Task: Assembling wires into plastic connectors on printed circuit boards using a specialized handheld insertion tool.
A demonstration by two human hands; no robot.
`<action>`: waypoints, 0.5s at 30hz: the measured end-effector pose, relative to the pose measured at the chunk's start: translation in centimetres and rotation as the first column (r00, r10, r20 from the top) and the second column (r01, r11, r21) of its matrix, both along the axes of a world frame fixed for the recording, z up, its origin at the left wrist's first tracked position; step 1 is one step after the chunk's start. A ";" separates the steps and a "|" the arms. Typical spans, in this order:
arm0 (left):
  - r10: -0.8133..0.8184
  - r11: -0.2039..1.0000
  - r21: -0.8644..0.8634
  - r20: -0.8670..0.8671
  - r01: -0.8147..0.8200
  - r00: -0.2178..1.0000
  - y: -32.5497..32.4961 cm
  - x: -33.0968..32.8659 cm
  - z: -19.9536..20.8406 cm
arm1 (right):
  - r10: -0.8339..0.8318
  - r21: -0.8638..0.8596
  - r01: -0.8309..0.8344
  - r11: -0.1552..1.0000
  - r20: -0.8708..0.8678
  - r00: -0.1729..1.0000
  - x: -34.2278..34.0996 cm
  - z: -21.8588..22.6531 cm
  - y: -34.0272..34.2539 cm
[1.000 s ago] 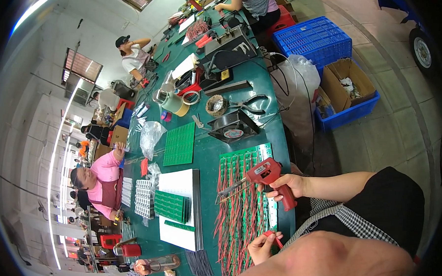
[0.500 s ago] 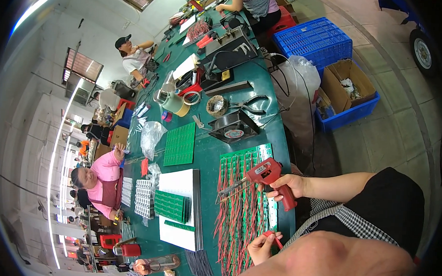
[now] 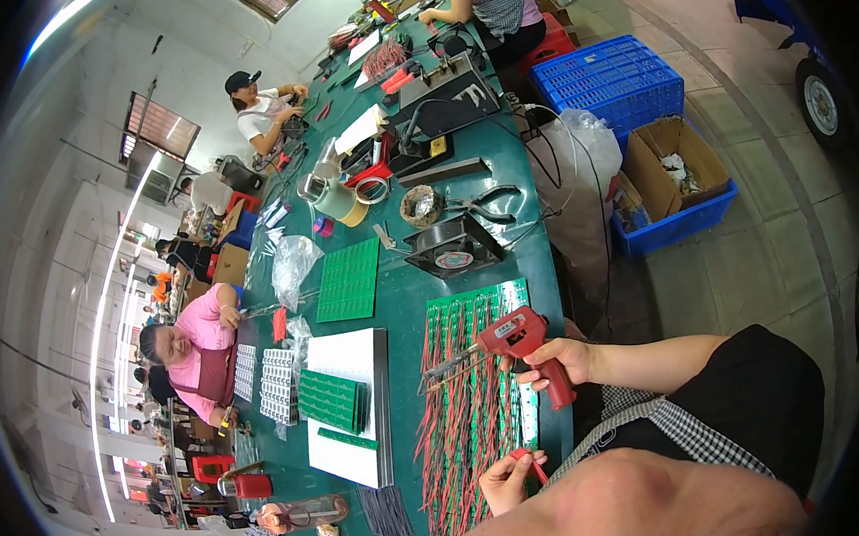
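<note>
My right hand (image 3: pixel 561 362) is closed around the handle of a red soldering gun (image 3: pixel 515 333). Its metal tip points left, over a green circuit board panel (image 3: pixel 486 297) covered with rows of red and dark wires (image 3: pixel 457 413). Nearer the bottom, my left hand (image 3: pixel 508 482) pinches a thin red wire (image 3: pixel 534 464) between thumb and fingers, beside the panel's right edge. My left forearm (image 3: pixel 629 516) fills the lower right and hides part of the panel.
Left of the panel, stacked green boards (image 3: pixel 332 401) rest on white sheets (image 3: pixel 349 346). A black fan (image 3: pixel 454 248), pliers (image 3: pixel 493 206) and a solder station (image 3: pixel 425 145) sit farther up the green table (image 3: pixel 403 329). Blue crates (image 3: pixel 610 79) stand on the floor. Co-workers sit opposite.
My hands and the soldering gun hold almost the same place. Across the table, the person in pink has lowered a raised hand, and the person in a cap has brought both hands together.
</note>
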State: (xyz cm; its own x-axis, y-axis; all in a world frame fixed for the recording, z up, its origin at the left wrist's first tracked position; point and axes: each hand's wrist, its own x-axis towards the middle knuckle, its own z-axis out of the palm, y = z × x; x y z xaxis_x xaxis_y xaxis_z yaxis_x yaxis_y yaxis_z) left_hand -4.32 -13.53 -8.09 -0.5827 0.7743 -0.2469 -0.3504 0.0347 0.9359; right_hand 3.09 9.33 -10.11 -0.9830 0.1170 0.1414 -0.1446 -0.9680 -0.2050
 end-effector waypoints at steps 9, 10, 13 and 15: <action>-0.001 1.000 0.004 0.002 0.001 1.000 -0.1 -0.1 -0.2 | -0.020 0.014 0.020 1.000 0.011 1.000 0.1 -0.2 -0.1; -0.009 1.000 0.011 -0.001 0.009 1.000 -0.1 -0.1 -0.3 | -0.015 0.007 0.015 1.000 0.011 1.000 0.2 -0.2 -0.1; -0.012 1.000 0.023 -0.014 0.013 1.000 -0.2 -0.2 -0.9 | -0.014 0.007 0.014 1.000 0.009 1.000 0.2 -0.2 0.0; -0.024 1.000 -0.011 -0.024 0.024 0.999 -0.1 -0.3 -0.3 | -0.013 0.013 0.013 1.000 0.006 1.000 0.1 0.0 0.0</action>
